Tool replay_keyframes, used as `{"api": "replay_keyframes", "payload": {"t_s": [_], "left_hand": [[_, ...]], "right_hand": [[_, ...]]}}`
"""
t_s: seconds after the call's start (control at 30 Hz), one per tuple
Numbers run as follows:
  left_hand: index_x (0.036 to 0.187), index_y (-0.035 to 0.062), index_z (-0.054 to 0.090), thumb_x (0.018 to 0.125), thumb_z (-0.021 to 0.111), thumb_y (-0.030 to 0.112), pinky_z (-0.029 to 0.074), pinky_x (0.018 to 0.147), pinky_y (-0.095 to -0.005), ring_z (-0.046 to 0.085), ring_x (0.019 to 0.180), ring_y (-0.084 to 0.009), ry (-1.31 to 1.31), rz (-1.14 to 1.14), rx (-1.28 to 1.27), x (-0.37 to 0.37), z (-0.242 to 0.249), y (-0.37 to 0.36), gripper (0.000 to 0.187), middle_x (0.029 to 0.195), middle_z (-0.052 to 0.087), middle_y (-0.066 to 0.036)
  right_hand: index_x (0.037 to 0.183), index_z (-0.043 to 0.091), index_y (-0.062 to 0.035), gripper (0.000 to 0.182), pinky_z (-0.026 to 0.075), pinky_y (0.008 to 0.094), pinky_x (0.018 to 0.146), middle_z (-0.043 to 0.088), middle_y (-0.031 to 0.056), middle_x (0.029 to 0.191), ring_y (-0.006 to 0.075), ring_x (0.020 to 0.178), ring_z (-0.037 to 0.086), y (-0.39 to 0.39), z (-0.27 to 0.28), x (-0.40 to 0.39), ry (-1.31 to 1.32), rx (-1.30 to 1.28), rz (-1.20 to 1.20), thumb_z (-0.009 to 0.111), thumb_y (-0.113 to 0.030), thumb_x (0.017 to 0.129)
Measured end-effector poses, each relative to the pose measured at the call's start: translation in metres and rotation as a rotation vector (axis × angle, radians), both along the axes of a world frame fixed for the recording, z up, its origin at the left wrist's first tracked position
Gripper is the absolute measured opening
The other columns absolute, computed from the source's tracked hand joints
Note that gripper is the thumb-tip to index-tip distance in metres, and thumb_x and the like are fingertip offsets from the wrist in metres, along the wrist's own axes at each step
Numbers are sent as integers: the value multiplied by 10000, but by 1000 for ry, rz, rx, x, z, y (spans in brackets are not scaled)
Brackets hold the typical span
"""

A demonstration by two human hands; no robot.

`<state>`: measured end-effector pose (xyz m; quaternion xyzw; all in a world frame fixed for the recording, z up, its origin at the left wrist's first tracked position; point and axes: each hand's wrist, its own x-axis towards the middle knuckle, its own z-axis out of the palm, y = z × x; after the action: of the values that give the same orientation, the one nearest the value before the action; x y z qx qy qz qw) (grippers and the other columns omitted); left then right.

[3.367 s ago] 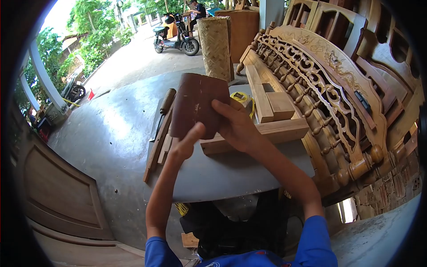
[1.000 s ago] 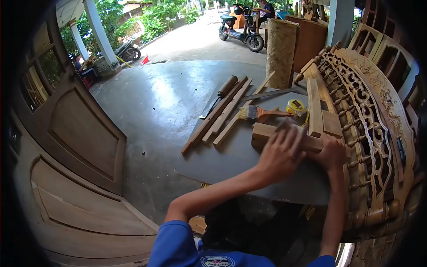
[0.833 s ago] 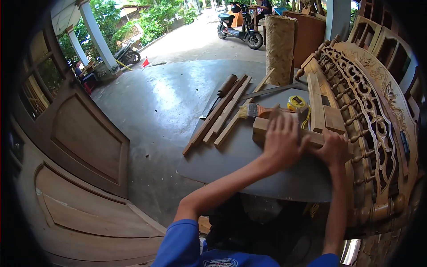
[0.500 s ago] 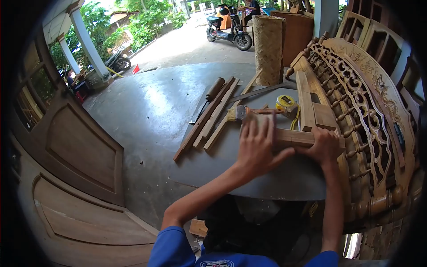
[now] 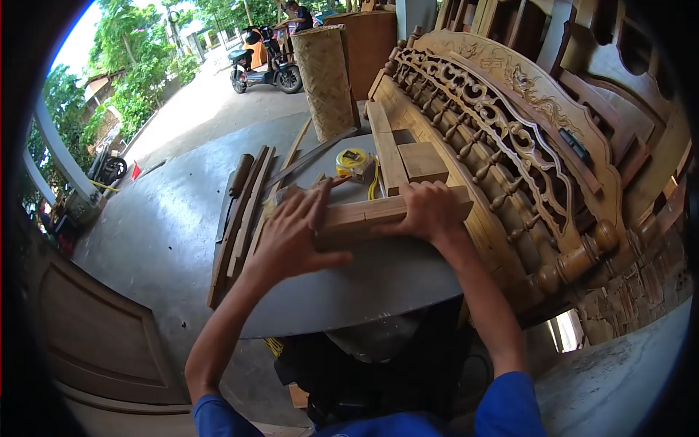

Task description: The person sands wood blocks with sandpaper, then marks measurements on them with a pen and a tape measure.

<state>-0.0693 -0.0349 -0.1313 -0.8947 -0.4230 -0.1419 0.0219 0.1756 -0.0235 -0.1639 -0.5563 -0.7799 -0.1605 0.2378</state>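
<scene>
A squared wooden block (image 5: pixel 357 221) lies across the near part of the grey table (image 5: pixel 349 284). My right hand (image 5: pixel 431 211) grips its right portion, fingers over the top and thumb along the near side. At the block's left end is my left hand (image 5: pixel 291 233), its fingers bent forward and its thumb stretched out to the right. Against those fingers shows a thin purplish-brown sheet (image 5: pixel 319 211), mostly covered by the hand. Just beyond lies a paintbrush, its handle (image 5: pixel 339 180) visible and its bristles partly hidden behind my left hand.
A yellow tape measure (image 5: pixel 353 163) sits behind the block, near a handsaw blade (image 5: pixel 309 156). Several wood strips (image 5: pixel 247 211) lie at the left. Joined wood pieces (image 5: pixel 424 162) and a carved wooden panel (image 5: pixel 495 124) stand at the right. A rolled woven mat (image 5: pixel 325 84) rises behind.
The view has turned to the right. My left hand has moved left along the block, away from my right hand, which keeps its grip.
</scene>
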Motion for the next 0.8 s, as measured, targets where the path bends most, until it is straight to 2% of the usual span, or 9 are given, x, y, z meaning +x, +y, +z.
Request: {"api": "replay_keyframes", "payload": {"t_s": [0.1,0.2,0.23,0.3,0.4,0.6,0.73,0.8], "left_hand": [[1407,112,93,590,637,638,248,1043,-438,307,1247,-372,84,-186,70,26,4,-18,1114,1362,326,-157],[1409,120,84,622,660,555,232,1054,-435,279,1272,-344,105,-386,-15,14,12,3,1068,1391,282,-143],[1410,122,80,635,679,481,226,1062,-431,265,1284,-326,162,-456,-25,-1,16,7,1042,1413,246,-120],[1408,114,87,637,681,460,213,1070,-427,253,1287,-332,177,-423,-109,-32,20,3,1033,1416,238,-119],[1400,91,116,666,665,437,204,1075,-417,231,1297,-329,211,-411,-62,-35,17,-1,981,1419,226,-130],[1368,37,192,702,649,389,204,1073,-418,204,1308,-330,179,-697,2,59,11,28,880,1418,221,-146],[1349,16,221,719,643,336,216,1067,-433,196,1307,-345,205,-650,12,16,10,22,823,1411,224,-159],[1380,66,149,693,689,298,231,1063,-443,193,1308,-350,180,-546,-35,-21,5,17,905,1418,205,-163]], "right_hand": [[686,579,-50,810,454,351,611,591,124,609,255,605,610,7,-1,0,26,-1,35,532,-830,472],[683,582,-50,813,456,351,613,587,122,598,254,605,612,1,-6,1,24,6,38,533,-832,466],[681,583,-50,812,457,352,615,586,121,595,253,607,613,2,-6,1,28,35,25,534,-832,465],[675,565,-51,790,463,355,618,583,119,598,261,612,611,4,-3,3,-5,40,60,546,-817,480],[669,540,-51,744,471,369,627,579,125,613,279,613,603,5,-4,1,-7,7,85,589,-773,495],[755,583,-44,700,472,383,672,603,130,656,295,656,615,16,-6,14,0,-4,40,639,-700,518],[786,602,-53,653,465,391,710,611,121,698,290,698,615,7,-5,19,80,1,145,632,-669,572],[791,619,-58,655,460,392,721,618,107,716,288,718,617,4,0,27,113,93,146,614,-680,587]]}}
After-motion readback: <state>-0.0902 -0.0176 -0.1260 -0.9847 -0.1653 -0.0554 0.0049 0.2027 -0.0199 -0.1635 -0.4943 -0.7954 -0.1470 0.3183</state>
